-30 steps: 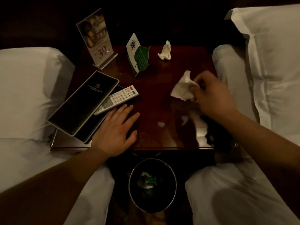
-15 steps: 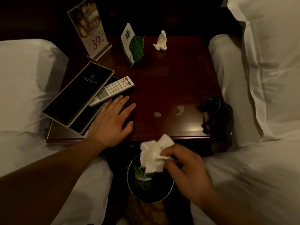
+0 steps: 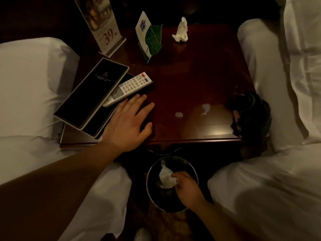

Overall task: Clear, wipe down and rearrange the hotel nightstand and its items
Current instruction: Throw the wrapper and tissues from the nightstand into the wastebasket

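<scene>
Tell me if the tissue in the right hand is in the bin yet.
Not dropped yet: the right hand pinches the tissue, which shows within the outline of the bin. Whether it is below the rim, cannot tell.

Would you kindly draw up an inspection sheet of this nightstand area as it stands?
Surface: nightstand, dark glossy wood, two pale spots near the front edge.
Job's things: remote, one end tucked under the dark folder; price sign and leaf card upright at the back.
Clutter: crumpled tissue at the back; used tissue over the bin; dark object at the right edge, unidentifiable.
Hands: left hand flat on the top beside the remote; right hand pinches the used tissue.
Cables: nothing seen.
Surroundings: white bedding on both sides.
</scene>
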The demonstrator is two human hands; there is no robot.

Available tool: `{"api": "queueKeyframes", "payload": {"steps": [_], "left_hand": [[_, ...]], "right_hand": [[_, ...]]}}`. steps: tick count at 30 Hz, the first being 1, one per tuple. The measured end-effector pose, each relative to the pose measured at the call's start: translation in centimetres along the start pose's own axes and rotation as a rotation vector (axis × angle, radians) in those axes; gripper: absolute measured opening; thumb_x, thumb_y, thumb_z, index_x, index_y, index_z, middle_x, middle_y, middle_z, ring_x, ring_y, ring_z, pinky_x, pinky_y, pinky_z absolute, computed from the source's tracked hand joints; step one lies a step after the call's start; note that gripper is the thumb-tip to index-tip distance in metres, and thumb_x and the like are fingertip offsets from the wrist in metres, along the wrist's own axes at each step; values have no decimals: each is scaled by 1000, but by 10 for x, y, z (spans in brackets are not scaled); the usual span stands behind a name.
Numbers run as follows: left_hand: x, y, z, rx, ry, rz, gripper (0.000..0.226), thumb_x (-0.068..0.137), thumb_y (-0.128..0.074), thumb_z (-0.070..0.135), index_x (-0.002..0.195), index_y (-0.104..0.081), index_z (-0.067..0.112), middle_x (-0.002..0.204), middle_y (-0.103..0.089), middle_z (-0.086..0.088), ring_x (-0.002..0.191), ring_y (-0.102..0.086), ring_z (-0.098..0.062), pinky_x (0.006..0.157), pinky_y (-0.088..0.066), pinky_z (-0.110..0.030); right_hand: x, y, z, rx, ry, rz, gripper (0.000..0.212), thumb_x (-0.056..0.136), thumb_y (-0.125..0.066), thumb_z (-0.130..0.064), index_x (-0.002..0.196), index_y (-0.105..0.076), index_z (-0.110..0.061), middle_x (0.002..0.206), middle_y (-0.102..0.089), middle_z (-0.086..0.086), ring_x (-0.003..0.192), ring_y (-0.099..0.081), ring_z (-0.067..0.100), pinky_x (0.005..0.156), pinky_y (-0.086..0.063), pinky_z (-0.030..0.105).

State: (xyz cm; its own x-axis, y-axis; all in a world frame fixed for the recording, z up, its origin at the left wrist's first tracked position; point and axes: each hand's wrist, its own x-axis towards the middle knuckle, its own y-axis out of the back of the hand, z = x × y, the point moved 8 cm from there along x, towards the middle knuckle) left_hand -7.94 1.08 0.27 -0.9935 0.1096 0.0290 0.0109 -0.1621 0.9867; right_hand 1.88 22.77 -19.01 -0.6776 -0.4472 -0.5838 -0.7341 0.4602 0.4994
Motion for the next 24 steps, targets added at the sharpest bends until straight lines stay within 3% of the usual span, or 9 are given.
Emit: {"api": "queueKeyframes", "payload": {"steps": [3, 8, 13, 19, 21, 24], "left_hand": [[0, 1, 1, -3, -1, -9, 61, 95, -37, 47, 150, -41, 20, 160, -32, -10, 151, -22, -27, 122, -21, -50], [-1, 2, 1, -19, 7, -28, 62, 95, -36, 47, 150, -40, 21, 161, -31, -10, 152, -21, -26, 122, -20, -49], [0, 4, 1, -27, 13, -49, 62, 95, -36, 49, 151, -40, 22, 162, -31, -10, 152, -20, -26, 122, -19, -48], [-2, 4, 2, -27, 20, -52, 62, 95, -37, 50, 151, -41, 23, 162, -31, -7, 152, -20, -23, 122, -16, -43], [-2, 5, 2, -31, 18, -41, 62, 94, -38, 50, 150, -42, 23, 161, -32, -8, 151, -19, -22, 121, -15, -42], [-1, 4, 1, -44, 8, -16, 62, 94, -42, 49, 149, -44, 22, 160, -34, -9, 151, -21, -23, 121, -17, -43]], "right_hand": [[-13, 23, -16, 18, 51, 91, 39, 93, -53, -8, 130, -56, -22, 136, -51, 1, 116, -57, 16, 97, -45, 21], [-61, 100, -91, 67, 364, 327, 25, 89, -59, -17, 112, -65, -25, 103, -57, -16, 91, -60, -1, 79, -51, 16], [-79, 181, -169, -36, 567, 440, 24, 90, -64, -23, 113, -62, -26, 105, -58, -15, 91, -59, -1, 78, -48, 10], [-44, 237, -208, -157, 578, 539, 27, 87, -70, -22, 113, -65, -20, 103, -62, -8, 88, -56, -1, 75, -40, 1], [-22, 253, -216, -183, 568, 564, 28, 87, -69, -23, 114, -65, -20, 102, -63, -5, 89, -59, 4, 74, -43, 5], [21, 279, -231, -210, 523, 601, 33, 86, -68, -28, 119, -62, -23, 107, -61, -3, 92, -61, 12, 76, -52, 26]]}}
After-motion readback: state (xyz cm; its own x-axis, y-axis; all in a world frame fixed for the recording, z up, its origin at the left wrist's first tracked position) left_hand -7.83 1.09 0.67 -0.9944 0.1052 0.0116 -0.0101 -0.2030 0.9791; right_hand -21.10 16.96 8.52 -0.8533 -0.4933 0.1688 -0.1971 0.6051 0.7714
